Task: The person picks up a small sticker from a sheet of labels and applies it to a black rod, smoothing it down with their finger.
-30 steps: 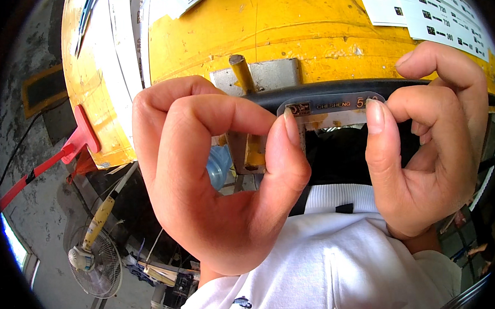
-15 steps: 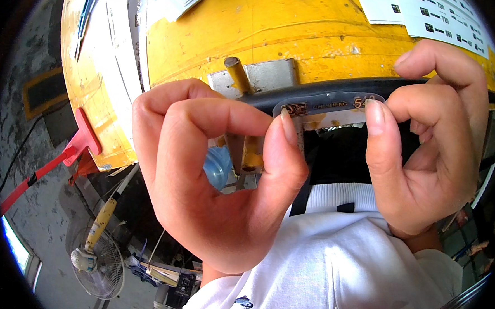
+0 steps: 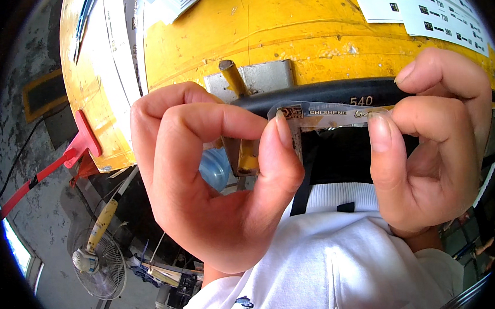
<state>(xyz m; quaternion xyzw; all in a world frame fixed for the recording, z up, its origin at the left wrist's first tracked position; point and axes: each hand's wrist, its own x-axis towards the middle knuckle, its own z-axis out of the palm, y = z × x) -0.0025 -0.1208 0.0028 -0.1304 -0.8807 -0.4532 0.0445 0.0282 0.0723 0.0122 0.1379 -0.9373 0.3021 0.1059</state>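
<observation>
A small clear sticker strip [image 3: 327, 118] with a dark logo and light lettering stretches between my two hands. My left hand [image 3: 209, 173] pinches its left end between thumb and forefinger. At the other end, my right hand [image 3: 432, 150] pinches it the same way, with its other fingers curled. Just behind the strip lies a smooth black tube [image 3: 322, 93], running sideways along the table's near edge. Light lettering shows on the tube right above the strip. The strip's upper edge overlaps the tube or comes very near; I cannot tell if they touch.
A metal bracket [image 3: 271, 76] with an upright peg [image 3: 232, 77] sits at the near edge of the yellow table [image 3: 196, 39]. White label sheets [image 3: 436, 10] lie far right, more paper [image 3: 175, 4] far left. A red-handled tool [image 3: 82, 142] and a fan [image 3: 99, 266] are at the left.
The strip has come down slightly toward me, off the tube's face, in both hands. Lettering on the tube, covered by the strip before, now shows above it.
</observation>
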